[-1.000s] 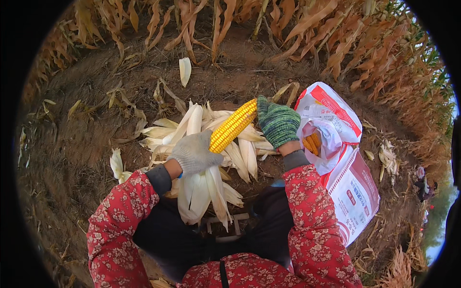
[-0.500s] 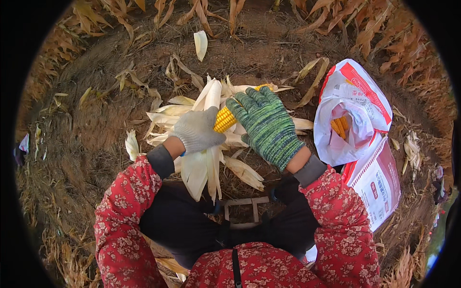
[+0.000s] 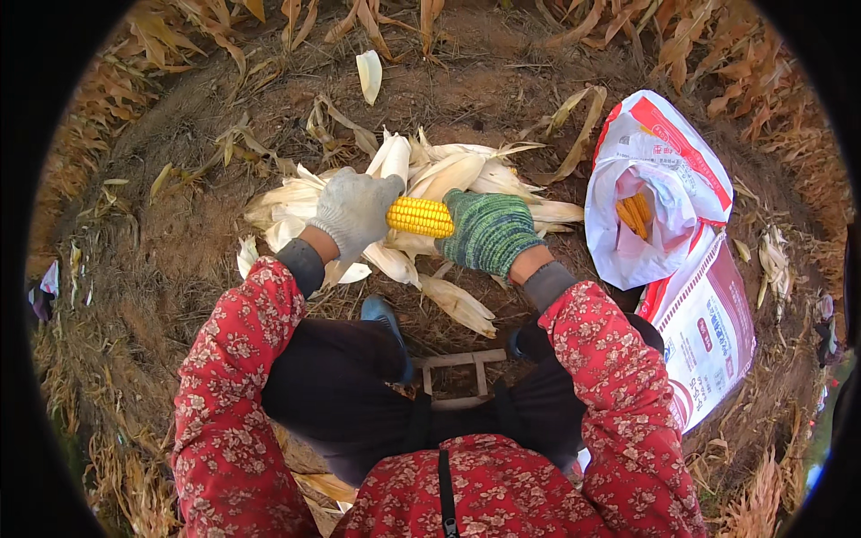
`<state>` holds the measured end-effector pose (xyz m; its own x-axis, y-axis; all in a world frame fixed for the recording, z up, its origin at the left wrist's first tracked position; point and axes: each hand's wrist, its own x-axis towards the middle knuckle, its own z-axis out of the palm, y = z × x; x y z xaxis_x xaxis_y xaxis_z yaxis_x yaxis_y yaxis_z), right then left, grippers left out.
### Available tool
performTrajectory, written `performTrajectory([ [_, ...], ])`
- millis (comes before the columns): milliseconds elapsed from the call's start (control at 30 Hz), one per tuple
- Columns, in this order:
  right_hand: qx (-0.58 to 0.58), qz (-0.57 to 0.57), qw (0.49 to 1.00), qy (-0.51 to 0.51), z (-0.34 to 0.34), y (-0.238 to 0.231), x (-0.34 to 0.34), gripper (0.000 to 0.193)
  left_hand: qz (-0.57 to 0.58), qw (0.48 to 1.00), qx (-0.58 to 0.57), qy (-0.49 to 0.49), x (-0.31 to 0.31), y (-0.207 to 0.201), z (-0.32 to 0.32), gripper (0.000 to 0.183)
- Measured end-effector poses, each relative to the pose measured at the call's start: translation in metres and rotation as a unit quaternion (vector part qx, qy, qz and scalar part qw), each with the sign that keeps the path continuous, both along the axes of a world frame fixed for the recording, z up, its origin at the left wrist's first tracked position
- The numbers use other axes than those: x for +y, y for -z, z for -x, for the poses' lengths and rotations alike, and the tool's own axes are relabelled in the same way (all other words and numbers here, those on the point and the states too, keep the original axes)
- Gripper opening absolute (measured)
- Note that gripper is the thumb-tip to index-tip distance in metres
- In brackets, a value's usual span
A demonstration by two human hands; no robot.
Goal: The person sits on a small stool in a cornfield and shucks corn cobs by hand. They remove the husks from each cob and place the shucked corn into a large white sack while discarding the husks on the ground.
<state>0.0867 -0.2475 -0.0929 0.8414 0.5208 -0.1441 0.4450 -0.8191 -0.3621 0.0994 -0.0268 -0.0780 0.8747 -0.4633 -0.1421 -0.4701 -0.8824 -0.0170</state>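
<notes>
A bared yellow corn cob [image 3: 420,217] lies level between my two gloved hands, its kernels showing. My right hand [image 3: 489,231], in a green knitted glove, is closed around the cob's right end. At the other end, my left hand [image 3: 352,213], in a whitish glove, is closed on pale corn husk [image 3: 391,159] that sticks out above it; the fingertips are partly hidden. Beneath both hands spreads a heap of loose husks [image 3: 462,172].
To the right stands a white and red sack [image 3: 614,242], its mouth open, with several cobs [image 3: 634,215] inside. A small frame-like stool [image 3: 453,360] sits between my legs. Dry stalks [image 3: 708,54] edge the soil. A single husk piece [image 3: 369,76] lies farther off.
The husk hanging below my left hand has come away from the cob, which now shows more kernels. My right hand has gone from spread fingers to a closed grip on the cob.
</notes>
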Motion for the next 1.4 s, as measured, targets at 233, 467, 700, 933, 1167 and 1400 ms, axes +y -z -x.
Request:
performTrajectory([
  [233, 0.112, -0.083, 0.990, -0.007, 0.012, 0.025, 0.005, 0.067, 0.040, 0.999, 0.003, -0.018, 0.013, -0.004, 0.014, 0.020],
  [467, 0.201, -0.152, 0.968, 0.009, 0.037, 0.029, 0.001, 0.066, 0.042, 0.998, 0.025, -0.029, 0.006, -0.012, 0.033, 0.023],
  [700, 0.332, -0.337, 0.881, 0.025, 0.064, 0.029, -0.006, 0.051, 0.070, 0.997, 0.028, 0.019, 0.001, -0.016, 0.038, 0.019],
  [933, 0.635, -0.678, 0.354, 0.108, 0.087, 0.007, 0.020, 0.053, 0.296, 0.938, -0.104, -0.147, -0.002, -0.037, 0.009, 0.016],
  [1167, 0.542, -0.733, 0.253, 0.323, 0.086, 0.049, 0.010, 0.046, 0.062, 0.965, -0.143, -0.211, 0.075, -0.048, 0.006, 0.017],
  [1400, 0.424, -0.654, 0.303, 0.548, 0.114, 0.174, -0.018, 0.025, -0.435, 0.806, 0.322, -0.239, 0.221, 0.025, 0.057, 0.066],
])
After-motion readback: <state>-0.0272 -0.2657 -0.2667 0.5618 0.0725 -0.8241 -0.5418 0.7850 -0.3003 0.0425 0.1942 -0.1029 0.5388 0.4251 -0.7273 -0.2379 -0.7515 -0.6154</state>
